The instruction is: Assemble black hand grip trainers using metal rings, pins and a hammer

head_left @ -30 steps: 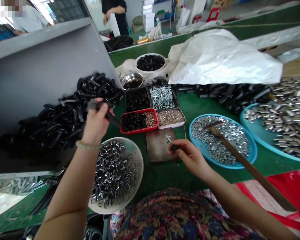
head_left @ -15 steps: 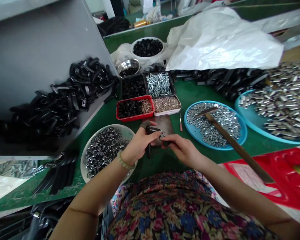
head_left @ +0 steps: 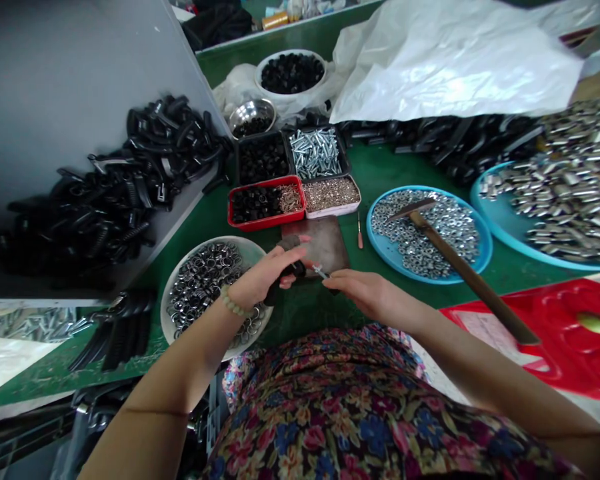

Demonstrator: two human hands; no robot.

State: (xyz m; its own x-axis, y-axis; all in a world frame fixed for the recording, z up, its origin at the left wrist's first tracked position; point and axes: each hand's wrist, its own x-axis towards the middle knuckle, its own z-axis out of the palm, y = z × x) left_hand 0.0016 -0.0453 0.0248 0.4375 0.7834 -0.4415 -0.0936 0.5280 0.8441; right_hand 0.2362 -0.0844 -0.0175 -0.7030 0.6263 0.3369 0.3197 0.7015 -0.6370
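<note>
My left hand (head_left: pixel 267 275) is closed around a black part (head_left: pixel 295 269), mostly hidden by the fingers. A dark cover wraps one or more of its fingers. My right hand (head_left: pixel 363 290) pinches a small silvery metal piece (head_left: pixel 321 271) with something black at its lower end; its exact kind is too small to tell. The piece points up and left toward my left hand, with a small gap between it and the black part. Both hands are over the near edge of a flat metal plate (head_left: pixel 325 243) on the green table.
A bowl of metal rings (head_left: pixel 166 313) stands by my left forearm. Beyond the plate are a red tray (head_left: pixel 265 222), a tray of small rivet-like pieces (head_left: pixel 333 193) and silver bolts (head_left: pixel 315 153). A hammer (head_left: pixel 460 263) lies across a blue basin (head_left: pixel 487 257); a pink-handled tool (head_left: pixel 360 240) lies nearby.
My hands have moved apart. My left hand has shifted left and turned with the black part, and the metal piece now shows clear of it in my right fingers. The view has tilted down slightly.
</note>
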